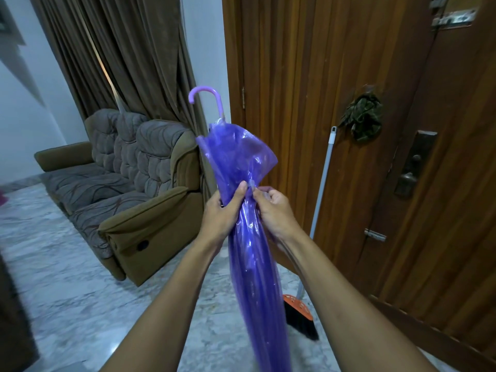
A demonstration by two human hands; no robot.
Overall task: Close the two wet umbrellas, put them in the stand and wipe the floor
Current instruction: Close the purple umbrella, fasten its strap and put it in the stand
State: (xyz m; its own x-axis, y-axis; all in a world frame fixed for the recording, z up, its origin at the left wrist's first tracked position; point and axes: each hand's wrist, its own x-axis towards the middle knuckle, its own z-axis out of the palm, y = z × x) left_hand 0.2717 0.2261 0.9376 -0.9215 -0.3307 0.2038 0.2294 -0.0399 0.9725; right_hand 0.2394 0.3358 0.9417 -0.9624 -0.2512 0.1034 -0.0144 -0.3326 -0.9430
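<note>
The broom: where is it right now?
In the head view the broom leans against the wooden door on the person's right, just behind the purple umbrella held in both hands, its bristles on the marble floor.

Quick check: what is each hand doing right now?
Left hand: closed around the purple umbrella, at its gathered middle.
Right hand: fingers pinched on the same umbrella, at the same spot.

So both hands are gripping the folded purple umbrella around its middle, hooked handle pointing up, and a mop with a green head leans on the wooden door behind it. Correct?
Not quite. The head view shows a broom with an orange head and black bristles, not a green-headed mop. The rest holds: left hand and right hand grip the purple umbrella, hooked handle up.
</note>
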